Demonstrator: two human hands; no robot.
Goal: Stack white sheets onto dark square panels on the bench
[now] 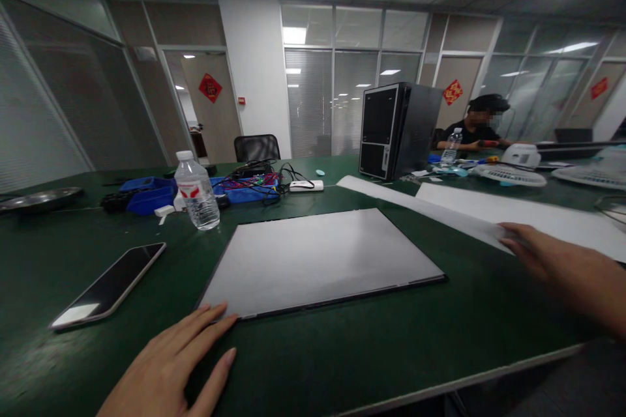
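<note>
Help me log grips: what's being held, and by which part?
The right hand holds a white sheet by its near end; the left hand only touches the panel.

Left hand (171,358): we have it low in front, palm down, its back turned to us.
Left fingers (209,337): we hold them long, almost straight, a little apart, pointing forward and rightward.
Left thumb (216,379): we spread it away from the fingers.
Right hand (552,257): we reach out with it, fingertips pinched and pointing left; it looks slightly blurred.
Right forearm (606,290): ours enters from the right edge.
</note>
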